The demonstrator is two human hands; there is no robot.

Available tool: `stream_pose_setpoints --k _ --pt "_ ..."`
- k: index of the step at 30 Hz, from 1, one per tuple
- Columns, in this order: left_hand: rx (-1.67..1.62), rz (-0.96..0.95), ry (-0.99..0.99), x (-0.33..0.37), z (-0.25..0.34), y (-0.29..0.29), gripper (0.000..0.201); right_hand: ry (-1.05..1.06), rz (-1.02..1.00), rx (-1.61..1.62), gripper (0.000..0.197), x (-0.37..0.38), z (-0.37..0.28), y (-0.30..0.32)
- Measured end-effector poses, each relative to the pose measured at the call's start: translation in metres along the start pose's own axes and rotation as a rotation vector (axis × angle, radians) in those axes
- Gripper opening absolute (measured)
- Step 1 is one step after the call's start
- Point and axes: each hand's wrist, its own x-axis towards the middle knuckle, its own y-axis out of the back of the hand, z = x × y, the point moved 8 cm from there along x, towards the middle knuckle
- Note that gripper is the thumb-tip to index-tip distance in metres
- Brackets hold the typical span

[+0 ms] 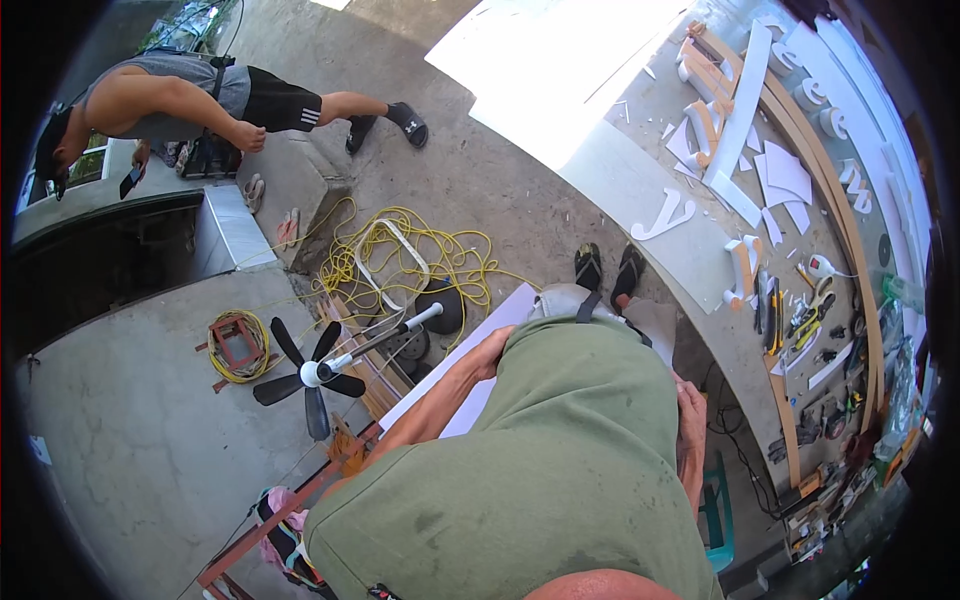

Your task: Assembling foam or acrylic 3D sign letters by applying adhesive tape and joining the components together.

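Observation:
My left hand (pixel 491 352) rests at my left side, against the green shirt (pixel 560 430) near its lower edge. Its fingers are largely hidden by the cloth and my body. On the other side, my right hand (pixel 690 408) is at my right hip with its fingers curled in against the shirt. Whatever may be in those fingers is hidden. Below the shirt's edge a dark belt strap (pixel 588 307) shows over grey shorts (pixel 562 298). Beyond my left hand, a large white sheet (pixel 470 405) leans near my leg.
At right, a workbench (pixel 625 165) carries cut-out letters (pixel 664 214), scraps (pixel 785 170), scissors (pixel 818 300) and other tools. Left of me are a fan (pixel 311 374) with dark blades and a tangled yellow cord (pixel 465 250). Another person (pixel 190 100) holding a phone (pixel 131 180) stands far left.

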Motion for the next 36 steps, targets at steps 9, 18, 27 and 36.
stream_pose_setpoints --k 9,18,27,36 --pt "0.879 0.423 -0.644 -0.01 0.136 -0.025 0.024 0.331 0.598 -0.241 0.027 0.054 -0.123 0.05" --pt "1.332 0.325 -1.235 0.024 0.197 -0.223 0.046 0.465 0.659 -0.786 0.083 0.109 -0.173 0.079" --pt "1.494 0.506 -1.375 0.066 0.18 -0.262 0.045 0.568 0.573 -0.818 0.058 0.142 -0.163 0.075" --pt "1.249 0.495 -1.121 0.086 0.163 -0.241 0.033 0.847 0.556 -0.782 0.047 0.11 -0.199 0.033"
